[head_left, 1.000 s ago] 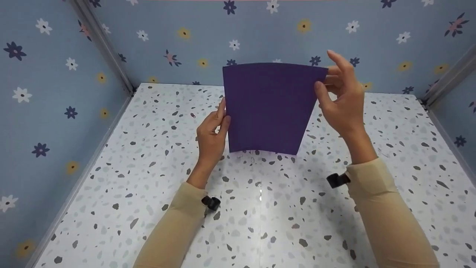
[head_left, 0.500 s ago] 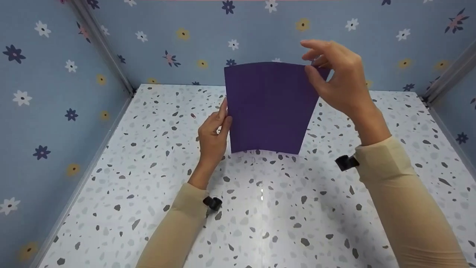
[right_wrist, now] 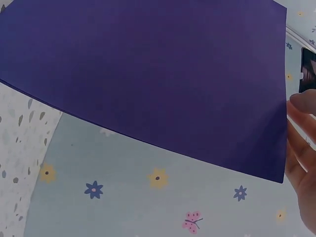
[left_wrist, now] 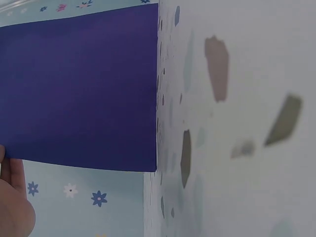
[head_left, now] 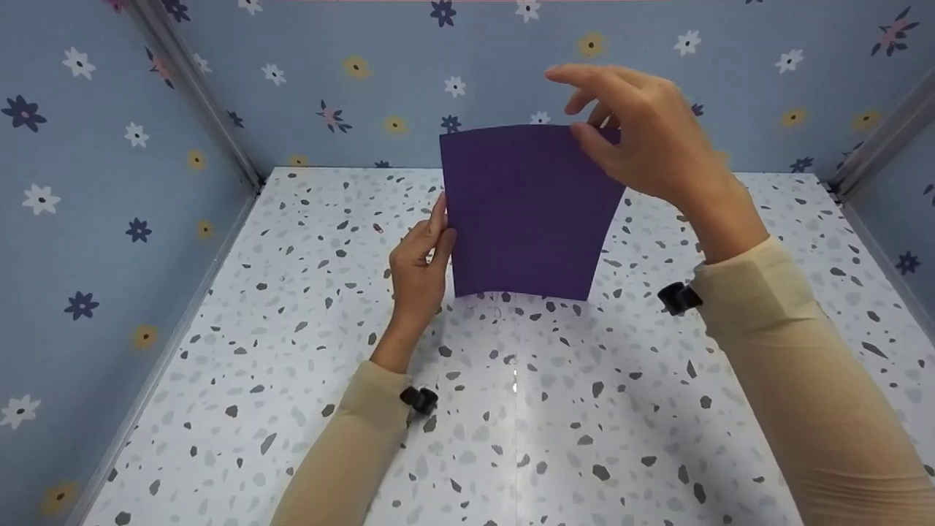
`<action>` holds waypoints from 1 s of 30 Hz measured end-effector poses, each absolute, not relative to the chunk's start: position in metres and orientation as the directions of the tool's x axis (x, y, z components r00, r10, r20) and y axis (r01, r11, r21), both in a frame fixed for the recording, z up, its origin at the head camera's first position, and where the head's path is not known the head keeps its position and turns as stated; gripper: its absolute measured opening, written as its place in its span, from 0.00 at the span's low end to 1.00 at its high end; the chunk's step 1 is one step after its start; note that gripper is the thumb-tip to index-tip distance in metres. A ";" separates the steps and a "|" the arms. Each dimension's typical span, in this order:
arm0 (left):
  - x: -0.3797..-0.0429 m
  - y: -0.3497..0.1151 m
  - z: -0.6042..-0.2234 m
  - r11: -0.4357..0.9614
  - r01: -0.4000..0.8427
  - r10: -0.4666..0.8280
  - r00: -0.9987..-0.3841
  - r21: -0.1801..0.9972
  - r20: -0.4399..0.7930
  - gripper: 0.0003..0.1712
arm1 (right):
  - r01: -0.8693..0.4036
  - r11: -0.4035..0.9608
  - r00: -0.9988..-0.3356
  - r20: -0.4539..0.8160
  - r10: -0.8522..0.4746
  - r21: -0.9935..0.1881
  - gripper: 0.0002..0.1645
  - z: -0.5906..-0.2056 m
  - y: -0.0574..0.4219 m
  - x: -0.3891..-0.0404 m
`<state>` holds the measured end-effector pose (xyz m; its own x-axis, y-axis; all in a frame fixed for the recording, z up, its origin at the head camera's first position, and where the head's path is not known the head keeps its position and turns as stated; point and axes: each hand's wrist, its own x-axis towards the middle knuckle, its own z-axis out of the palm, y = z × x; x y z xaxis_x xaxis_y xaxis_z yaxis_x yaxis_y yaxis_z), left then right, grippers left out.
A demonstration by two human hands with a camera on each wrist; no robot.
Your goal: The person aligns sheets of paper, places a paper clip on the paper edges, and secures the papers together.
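A plain purple sheet of paper stands upright over the tabletop, slightly bowed, its lower edge close to the surface. My left hand pinches its left edge at about mid-height, thumb in front and fingers behind. At the upper right, my right hand holds the top edge near the corner between thumb and fingers, while its index finger extends left above the paper. The right wrist view shows the thumb and fingers at the edge of the sheet. In the left wrist view only part of the left hand shows.
The white speckled tabletop spreads out beneath both arms. Blue flowered panels rise at the back and both sides, with metal posts at the corners. A dark object shows at the right wrist view's edge.
My right hand has shifted from the sheet's right edge up and leftward along its top edge, covering the top right corner. The left hand and the sheet have hardly moved.
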<state>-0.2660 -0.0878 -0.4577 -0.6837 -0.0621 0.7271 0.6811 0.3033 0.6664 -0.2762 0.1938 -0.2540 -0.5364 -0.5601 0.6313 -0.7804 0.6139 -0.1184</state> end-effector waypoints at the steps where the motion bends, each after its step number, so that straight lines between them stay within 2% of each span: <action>1: -0.266 -0.088 -0.458 0.300 0.680 -0.068 -0.684 0.669 0.726 0.26 | -0.781 0.612 -0.541 0.623 -0.565 -0.124 0.32 -0.253 0.192 -0.276; 18: -0.262 -0.088 -0.455 0.290 0.657 -0.074 -0.710 0.696 0.701 0.27 | -0.774 0.620 -0.580 0.532 -0.616 -0.126 0.34 -0.251 0.169 -0.273; 30: -0.266 -0.084 -0.459 0.266 0.687 -0.064 -0.688 0.676 0.723 0.27 | -0.820 0.567 -0.507 0.555 -0.659 -0.076 0.31 -0.249 0.162 -0.275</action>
<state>-0.2660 -0.0844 -0.4593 -0.6876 -0.0637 0.7233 0.6870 0.2657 0.6764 -0.2752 0.1615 -0.2492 -0.5071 -0.6595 0.5549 -0.8204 0.5667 -0.0763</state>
